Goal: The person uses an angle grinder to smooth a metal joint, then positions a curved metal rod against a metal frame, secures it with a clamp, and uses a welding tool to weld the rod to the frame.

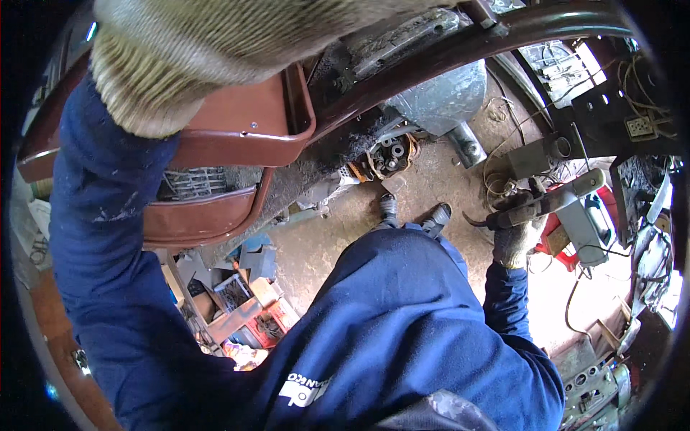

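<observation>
My left hand (237,43), in a ribbed beige work glove, is raised close across the top left. Its fingers lie beyond the upper edge, so whether it holds anything is hidden. Behind it stands a brown-painted metal frame with tray-like panels (248,108) and a thick curved tube (460,68). On the right, my gloved right hand (516,243) is closed round a long dark-and-grey tool (550,201), apparently a welding electrode holder. From near its far end a thin rod (578,140) points upward. A short curved dark piece sticks out at its near end.
Below the tube are a grey metal housing (442,97) and an open container of round metal parts (392,154). Boxes with tools and scraps (241,298) lie at lower left. Cables (496,183) trail on the floor. A grey box (583,233) and a socket block (640,128) are at right.
</observation>
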The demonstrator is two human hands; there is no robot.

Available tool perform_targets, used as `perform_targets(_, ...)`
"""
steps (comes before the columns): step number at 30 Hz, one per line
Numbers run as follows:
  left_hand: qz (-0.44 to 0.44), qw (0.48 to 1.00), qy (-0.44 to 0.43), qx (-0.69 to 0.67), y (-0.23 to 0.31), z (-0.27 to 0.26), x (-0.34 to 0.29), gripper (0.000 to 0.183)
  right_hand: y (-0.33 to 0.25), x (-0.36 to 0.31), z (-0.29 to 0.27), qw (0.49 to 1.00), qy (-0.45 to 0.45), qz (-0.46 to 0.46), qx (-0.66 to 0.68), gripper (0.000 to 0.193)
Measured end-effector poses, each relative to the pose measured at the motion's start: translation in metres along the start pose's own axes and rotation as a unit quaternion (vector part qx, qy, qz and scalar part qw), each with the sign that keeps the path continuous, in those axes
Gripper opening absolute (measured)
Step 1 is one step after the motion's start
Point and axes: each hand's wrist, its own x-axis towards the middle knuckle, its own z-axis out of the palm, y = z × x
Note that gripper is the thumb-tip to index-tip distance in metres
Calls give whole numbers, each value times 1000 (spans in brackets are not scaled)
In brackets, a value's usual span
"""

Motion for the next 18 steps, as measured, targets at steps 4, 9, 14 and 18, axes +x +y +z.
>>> perform_targets(4,-48,999,9,-7,5,-6,-6,17,-5,8,11,999,-25,42,-11,58)
perform_targets(9,-163,979,106,-63,39,-34,-16,18,2,28,-1,984,-111,99,102,45)
perform_targets(14,-244,907,288,-189,116,-35,-44,19,2,55,-11,995,-72,62,27,47)
perform_targets(18,-307,849,324,-284,204,-14,-87,20,-1,79,-28,989,-103,101,-26,38)
